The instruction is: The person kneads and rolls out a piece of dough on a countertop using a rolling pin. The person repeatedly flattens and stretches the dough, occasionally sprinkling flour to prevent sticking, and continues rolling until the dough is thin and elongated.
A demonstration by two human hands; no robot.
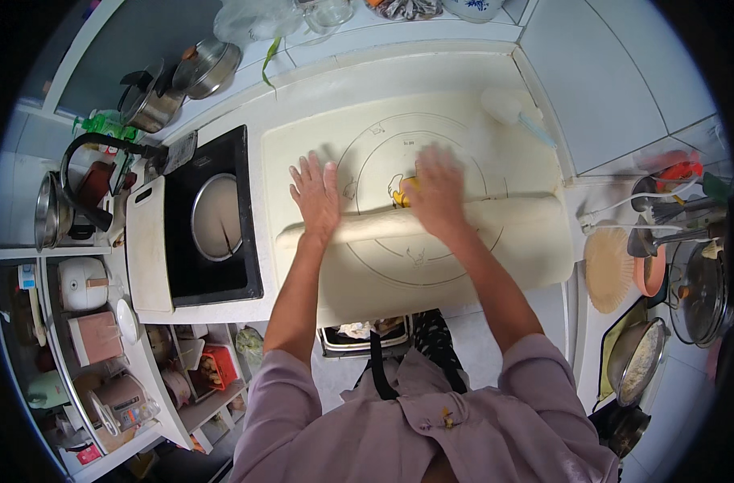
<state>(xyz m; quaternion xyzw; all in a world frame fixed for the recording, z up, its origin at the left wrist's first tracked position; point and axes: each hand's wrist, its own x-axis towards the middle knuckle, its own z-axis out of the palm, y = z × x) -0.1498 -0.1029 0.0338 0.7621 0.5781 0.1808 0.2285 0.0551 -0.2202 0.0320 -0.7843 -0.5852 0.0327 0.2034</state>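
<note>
A long pale roll of dough (379,226) lies crosswise on a cream silicone kneading mat (379,302) printed with circles. Its right end is thicker than its left. My left hand (316,199) is palm down with the fingers apart; the heel of the palm rests over the left part of the roll. My right hand (438,190) is flat and blurred, its palm over the roll right of the middle and its fingers reaching beyond it. Neither hand grips anything. A white scoop or brush with a light blue handle (537,129) lies at the mat's far right corner.
Left of the mat is a black sink (189,284) holding a metal bowl of cloudy liquid (215,217), with a white cutting board (149,247) across its side. Pots (207,69) stand at the back left. At right are a bowl of flour-like powder (641,362) and hanging utensils (644,238).
</note>
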